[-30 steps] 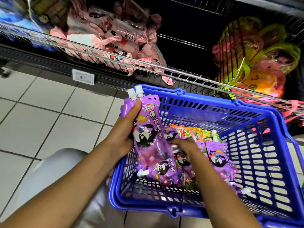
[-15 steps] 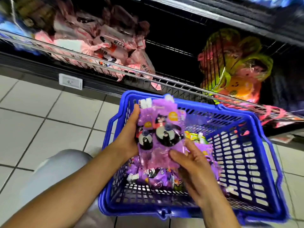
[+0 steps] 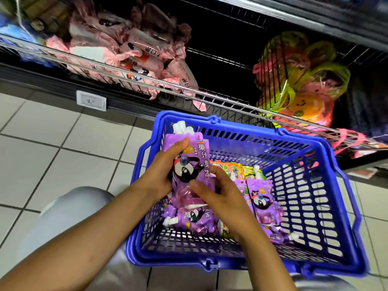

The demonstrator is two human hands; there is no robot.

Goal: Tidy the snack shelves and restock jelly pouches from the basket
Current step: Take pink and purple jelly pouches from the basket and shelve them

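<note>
Jelly pouches (image 3: pixel 186 171) — a purple stack — stand upright over the blue basket (image 3: pixel 315 185); we hold them with our left hand (image 3: pixel 161 171) curled round, right hand (image 3: pixel 218 192) pinching the front.

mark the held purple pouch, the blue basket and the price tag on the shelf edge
purple pouch (image 3: pixel 190 164): head view, on the printed cat on its front.
blue basket (image 3: pixel 237 128): head view, on the far rim.
price tag (image 3: pixel 91 100): head view, middle of its white face.
</note>
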